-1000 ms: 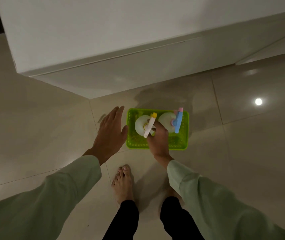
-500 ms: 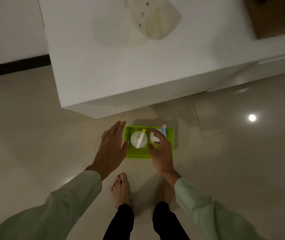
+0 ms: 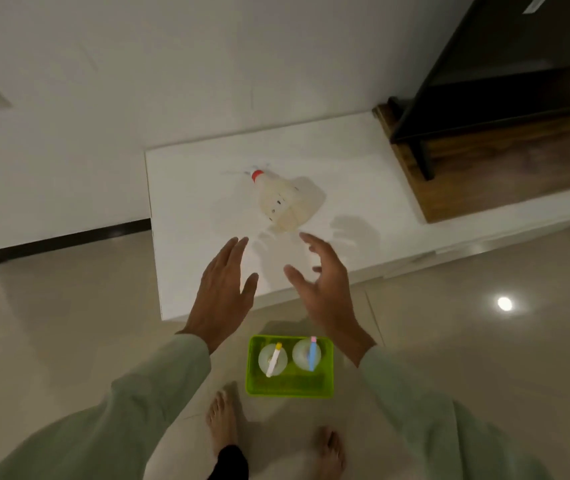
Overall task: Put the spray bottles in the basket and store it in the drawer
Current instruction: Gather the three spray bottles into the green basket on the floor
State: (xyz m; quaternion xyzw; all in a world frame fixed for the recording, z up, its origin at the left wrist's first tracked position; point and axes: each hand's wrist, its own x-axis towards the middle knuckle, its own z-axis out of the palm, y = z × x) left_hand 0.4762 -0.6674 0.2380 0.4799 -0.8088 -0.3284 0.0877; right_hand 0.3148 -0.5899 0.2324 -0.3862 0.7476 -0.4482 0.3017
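Red-capped bottle (image 3: 278, 199) on white cabinet top (image 3: 200, 216)

Both empty hands, left (image 3: 222, 296) and right (image 3: 325, 289), hover above the green basket (image 3: 288, 388) holding two spray bottles (image 3: 273, 358).

The basket (image 3: 290, 388) sits on the floor in front of the cabinet (image 3: 200, 209). Two spray bottles (image 3: 272, 358) stand side by side inside the basket. A third bottle (image 3: 278, 199) stands on the cabinet, behind the basket.

both hands, left hand (image 3: 222, 292) and right hand (image 3: 325, 289), now hover empty with fingers spread, lifted away from the green basket (image 3: 290, 388) they flanked a moment ago.
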